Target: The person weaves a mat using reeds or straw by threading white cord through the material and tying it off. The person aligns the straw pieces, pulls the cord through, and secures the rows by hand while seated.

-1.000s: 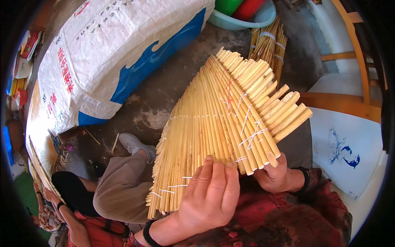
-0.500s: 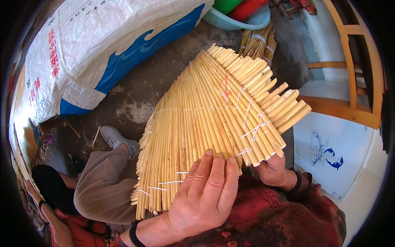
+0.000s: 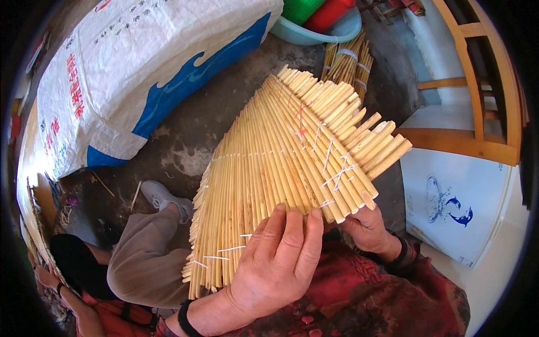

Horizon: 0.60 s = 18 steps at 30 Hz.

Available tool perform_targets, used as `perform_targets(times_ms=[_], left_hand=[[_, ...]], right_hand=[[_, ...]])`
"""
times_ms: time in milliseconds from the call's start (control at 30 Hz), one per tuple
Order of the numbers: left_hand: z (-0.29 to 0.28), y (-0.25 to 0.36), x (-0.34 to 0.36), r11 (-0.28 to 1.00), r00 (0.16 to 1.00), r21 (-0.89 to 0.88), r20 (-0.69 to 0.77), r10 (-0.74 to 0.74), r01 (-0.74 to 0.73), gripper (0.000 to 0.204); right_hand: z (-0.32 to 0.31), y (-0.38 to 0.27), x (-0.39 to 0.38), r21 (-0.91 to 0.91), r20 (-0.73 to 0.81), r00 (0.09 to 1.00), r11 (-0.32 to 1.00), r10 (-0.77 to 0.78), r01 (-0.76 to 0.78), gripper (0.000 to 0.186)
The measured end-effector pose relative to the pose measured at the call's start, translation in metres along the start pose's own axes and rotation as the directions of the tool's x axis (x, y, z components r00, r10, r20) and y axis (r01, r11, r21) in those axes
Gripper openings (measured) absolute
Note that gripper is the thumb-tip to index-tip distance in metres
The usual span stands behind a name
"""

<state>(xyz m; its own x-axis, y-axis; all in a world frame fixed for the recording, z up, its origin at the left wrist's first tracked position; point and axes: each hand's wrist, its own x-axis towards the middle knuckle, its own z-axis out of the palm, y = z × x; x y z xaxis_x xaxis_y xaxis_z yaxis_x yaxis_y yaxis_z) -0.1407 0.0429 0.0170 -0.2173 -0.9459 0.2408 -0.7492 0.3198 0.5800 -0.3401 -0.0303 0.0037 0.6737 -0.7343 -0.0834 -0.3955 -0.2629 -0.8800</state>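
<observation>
A wide mat of pale reed sticks (image 3: 252,174), bound with white and red string, lies tilted across the middle of my view, with a band of shorter stick ends along its upper right side. My left hand (image 3: 278,261) grips the mat at its near part, fingertips bent onto the sticks and thumb hidden. My right hand (image 3: 368,230) holds the mat from underneath at its lower right corner, its fingers mostly hidden by the sticks.
A white woven sack (image 3: 112,67), a blue basin (image 3: 342,31) and bundled reeds (image 3: 351,62) lie beyond. At right are a wooden frame (image 3: 471,84) and white panel (image 3: 449,219). At lower left are a co-worker's hand (image 3: 48,278) and a leg in grey trousers (image 3: 146,253).
The mat and both hands have shifted slightly leftward. The whole view has also moved a little. My grip on the sticks looks the same.
</observation>
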Motion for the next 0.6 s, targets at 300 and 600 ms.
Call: perform_targets(times_ms=[300, 600], left_hand=[[0.004, -0.005, 0.003, 0.996, 0.999, 0.08, -0.004, 0.05, -0.049, 0.038], [0.004, -0.008, 0.01, 0.989, 0.997, 0.126, -0.007, 0.076, -0.075, 0.035]], right_hand=[[0.002, 0.011, -0.006, 0.116, 0.026, 1.0, 0.993, 0.016, -0.019, 0.02], [0.011, -0.003, 0.002, -0.047, -0.065, 0.996, 0.997, 0.057, -0.06, 0.027]])
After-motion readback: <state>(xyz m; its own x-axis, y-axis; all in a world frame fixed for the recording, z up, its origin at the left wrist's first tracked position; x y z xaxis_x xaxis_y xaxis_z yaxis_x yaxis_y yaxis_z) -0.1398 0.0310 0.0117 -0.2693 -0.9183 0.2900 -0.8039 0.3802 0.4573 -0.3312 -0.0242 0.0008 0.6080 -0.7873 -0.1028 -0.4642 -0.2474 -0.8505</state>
